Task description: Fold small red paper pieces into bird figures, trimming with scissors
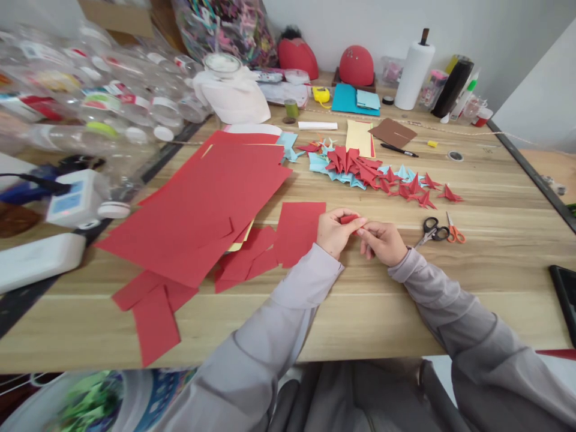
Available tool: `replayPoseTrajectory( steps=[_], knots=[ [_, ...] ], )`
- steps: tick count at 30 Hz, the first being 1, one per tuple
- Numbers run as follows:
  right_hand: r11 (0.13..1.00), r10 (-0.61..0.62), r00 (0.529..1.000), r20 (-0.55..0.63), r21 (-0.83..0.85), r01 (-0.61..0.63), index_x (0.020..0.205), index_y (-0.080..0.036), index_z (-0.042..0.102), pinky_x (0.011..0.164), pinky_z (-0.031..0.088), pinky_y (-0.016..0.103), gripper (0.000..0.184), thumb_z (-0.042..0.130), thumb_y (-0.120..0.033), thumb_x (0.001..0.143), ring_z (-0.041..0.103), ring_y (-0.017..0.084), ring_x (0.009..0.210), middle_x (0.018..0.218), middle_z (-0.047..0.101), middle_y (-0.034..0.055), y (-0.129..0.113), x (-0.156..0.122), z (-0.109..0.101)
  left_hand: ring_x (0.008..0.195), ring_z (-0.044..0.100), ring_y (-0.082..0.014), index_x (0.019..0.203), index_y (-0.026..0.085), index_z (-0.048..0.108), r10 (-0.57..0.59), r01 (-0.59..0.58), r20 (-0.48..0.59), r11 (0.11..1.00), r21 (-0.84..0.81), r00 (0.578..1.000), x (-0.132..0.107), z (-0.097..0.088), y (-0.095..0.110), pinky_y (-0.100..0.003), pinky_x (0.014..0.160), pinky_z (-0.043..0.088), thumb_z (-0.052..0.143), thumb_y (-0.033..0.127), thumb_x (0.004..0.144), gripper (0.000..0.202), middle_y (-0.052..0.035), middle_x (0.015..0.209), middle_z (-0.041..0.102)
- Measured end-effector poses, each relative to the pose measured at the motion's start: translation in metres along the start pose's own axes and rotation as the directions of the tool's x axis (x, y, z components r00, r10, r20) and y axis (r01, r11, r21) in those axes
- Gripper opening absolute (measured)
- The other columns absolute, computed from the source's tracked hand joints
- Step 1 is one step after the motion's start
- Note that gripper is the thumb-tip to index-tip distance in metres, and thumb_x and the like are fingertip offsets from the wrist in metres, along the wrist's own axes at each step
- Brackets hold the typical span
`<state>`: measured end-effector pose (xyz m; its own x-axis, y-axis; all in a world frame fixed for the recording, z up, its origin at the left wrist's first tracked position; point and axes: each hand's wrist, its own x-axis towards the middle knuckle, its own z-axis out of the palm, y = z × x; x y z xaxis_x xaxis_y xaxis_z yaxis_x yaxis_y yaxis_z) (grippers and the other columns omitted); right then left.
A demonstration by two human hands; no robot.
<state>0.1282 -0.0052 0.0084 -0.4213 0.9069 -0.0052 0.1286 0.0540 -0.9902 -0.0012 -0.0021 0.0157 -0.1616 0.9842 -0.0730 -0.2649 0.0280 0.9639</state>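
Red folded paper [349,220] sat over the worktop [360,318], between the fingertips of both hands, pinched. Left hand [333,233] nearer, covering most; right hand [383,241] pinched its right end. Long axis seemed left-to-right, partly hidden. Flat red sheet [297,231] lay just left of left hand.

The red sheets [198,198] look like smooth, matt paper. The bench [495,258] is wood-grained with a faint sheen. Those bottles [130,111] are glossy, clear plastic.
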Motion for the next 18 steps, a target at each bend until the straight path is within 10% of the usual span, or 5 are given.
replayPoseTrajectory(
  steps=[18],
  knots=[
    [1.0, -0.011, 1.0, -0.004, 0.003, 0.011, 0.064, -0.016, 0.056, 0.033, 0.039, 0.019, 0.051, 0.056, -0.066, 0.075, 0.051, 0.009, 0.032, 0.045, 0.059, -0.001, -0.0015, -0.0013, 0.0013, 0.051, 0.054, -0.01, 0.058, 0.014, 0.065, -0.026, 0.027, 0.024, 0.999, -0.045, 0.999, 0.0034, -0.0013, -0.0024, -0.024, 0.053, 0.043, 0.082, 0.036, 0.051, 0.028, 0.0001, 0.055, 0.062]
  ],
)
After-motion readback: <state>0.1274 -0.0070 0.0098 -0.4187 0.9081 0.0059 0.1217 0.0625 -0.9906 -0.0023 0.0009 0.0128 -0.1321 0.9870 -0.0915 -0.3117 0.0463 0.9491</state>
